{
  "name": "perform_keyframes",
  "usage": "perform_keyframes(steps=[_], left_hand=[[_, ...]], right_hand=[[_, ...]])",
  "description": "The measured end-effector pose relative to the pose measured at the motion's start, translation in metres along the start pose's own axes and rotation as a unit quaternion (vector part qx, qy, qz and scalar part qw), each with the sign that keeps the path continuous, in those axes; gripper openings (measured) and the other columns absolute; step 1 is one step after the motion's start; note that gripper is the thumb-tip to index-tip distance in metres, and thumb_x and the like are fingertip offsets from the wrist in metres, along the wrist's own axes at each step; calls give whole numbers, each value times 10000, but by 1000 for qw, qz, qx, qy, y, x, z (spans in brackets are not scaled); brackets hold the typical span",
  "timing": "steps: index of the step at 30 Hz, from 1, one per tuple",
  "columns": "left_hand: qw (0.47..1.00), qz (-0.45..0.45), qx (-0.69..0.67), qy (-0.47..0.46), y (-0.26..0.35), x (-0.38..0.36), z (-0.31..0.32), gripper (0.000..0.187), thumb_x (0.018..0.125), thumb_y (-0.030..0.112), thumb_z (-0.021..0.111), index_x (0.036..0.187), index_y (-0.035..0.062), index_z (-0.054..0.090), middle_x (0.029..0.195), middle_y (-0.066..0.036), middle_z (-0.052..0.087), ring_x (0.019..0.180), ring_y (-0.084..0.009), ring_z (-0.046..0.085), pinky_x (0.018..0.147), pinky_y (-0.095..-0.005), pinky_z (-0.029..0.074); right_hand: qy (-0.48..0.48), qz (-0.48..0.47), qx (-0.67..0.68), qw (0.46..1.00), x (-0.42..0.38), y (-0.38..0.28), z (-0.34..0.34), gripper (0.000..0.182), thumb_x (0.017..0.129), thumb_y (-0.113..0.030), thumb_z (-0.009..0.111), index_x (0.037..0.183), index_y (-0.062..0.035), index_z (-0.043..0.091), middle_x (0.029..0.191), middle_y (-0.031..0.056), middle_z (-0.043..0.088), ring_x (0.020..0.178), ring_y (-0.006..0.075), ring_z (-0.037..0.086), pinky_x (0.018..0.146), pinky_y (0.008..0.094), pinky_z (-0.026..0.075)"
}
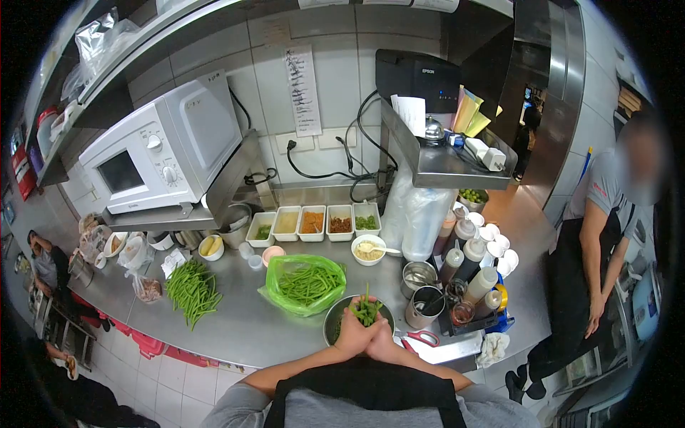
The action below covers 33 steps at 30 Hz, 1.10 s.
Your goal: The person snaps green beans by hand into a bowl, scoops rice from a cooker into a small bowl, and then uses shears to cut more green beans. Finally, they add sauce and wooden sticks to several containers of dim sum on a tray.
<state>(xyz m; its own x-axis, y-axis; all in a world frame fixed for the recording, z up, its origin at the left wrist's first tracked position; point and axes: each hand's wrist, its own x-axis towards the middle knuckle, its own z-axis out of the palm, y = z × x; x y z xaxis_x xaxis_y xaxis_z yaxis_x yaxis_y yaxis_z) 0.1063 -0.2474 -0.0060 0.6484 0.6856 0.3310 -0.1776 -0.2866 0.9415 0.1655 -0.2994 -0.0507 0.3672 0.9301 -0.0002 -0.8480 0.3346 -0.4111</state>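
Observation:
Close in front of me, my left hand (353, 334) and my right hand (382, 344) are together over a round metal bowl (330, 314). Both are closed around a bunch of green beans (366, 309), whose ends stick up above the fingers. My hands hide much of the bowl's inside, though some green shows in it. Just left of the bowl sits an open green plastic bag (308, 308) full of long green beans (308, 283). Red-handled scissors (424, 338) lie to the right of the bowl, near my right hand.
A loose pile of green beans (193, 292) lies further left. White containers of chopped ingredients (312, 222) line the back, beside a white bowl with a spoon (367, 251). Metal cups (424, 307) and sauce bottles (472, 251) crowd the right. A person (599, 235) stands at the far right.

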Motion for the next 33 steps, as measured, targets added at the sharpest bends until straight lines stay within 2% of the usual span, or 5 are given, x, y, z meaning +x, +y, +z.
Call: perform_keyframes(steps=[19, 20, 22, 28, 33], left_hand=[[992, -22, 31, -124, 19, -6, -9, 352, 691, 62, 727, 959, 16, 503, 904, -49, 552, 848, -117, 527, 750, -266, 430], [992, 39, 83, -86, -7, -7, -12, 590, 713, 274, 750, 1147, -13, 471, 1074, -142, 551, 947, -319, 553, 798, -392, 458], [990, -13, 125, -61, 40, 16, -18, 332, 733, 230, 712, 933, 31, 536, 856, -78, 608, 808, -163, 584, 690, -306, 467], [856, -112, -505, -21, 27, 88, -32, 49, 871, 102, 542, 895, 65, 521, 902, -72, 568, 917, -215, 533, 890, -378, 422], [872, -74, -484, -31, 52, 74, -28, 95, 845, 103, 575, 915, 75, 518, 1068, -90, 548, 1071, -226, 484, 945, -379, 370]], right_hand=[[58, 33, 153, 986, 4, -15, 26, 519, 921, -394, 331, 1234, 12, 412, 1274, 165, 453, 1114, 284, 476, 990, 434, 332], [70, 54, 147, 985, 4, -16, 28, 616, 906, -494, 317, 1259, 6, 391, 1274, 171, 445, 1147, 304, 443, 998, 429, 308], [107, 43, 89, 989, 5, -21, 40, 680, 890, -549, 306, 1284, 2, 363, 1285, 163, 428, 1171, 298, 414, 1002, 424, 293], [91, 92, -13, 992, -12, -21, 57, 814, 814, -686, 330, 1337, -63, 306, 1268, 73, 423, 1177, 218, 384, 961, 391, 301], [-24, 36, -181, 982, -4, -17, 97, 787, 833, -679, 265, 1331, -73, 323, 1318, 60, 394, 1207, 209, 378, 987, 405, 287]])
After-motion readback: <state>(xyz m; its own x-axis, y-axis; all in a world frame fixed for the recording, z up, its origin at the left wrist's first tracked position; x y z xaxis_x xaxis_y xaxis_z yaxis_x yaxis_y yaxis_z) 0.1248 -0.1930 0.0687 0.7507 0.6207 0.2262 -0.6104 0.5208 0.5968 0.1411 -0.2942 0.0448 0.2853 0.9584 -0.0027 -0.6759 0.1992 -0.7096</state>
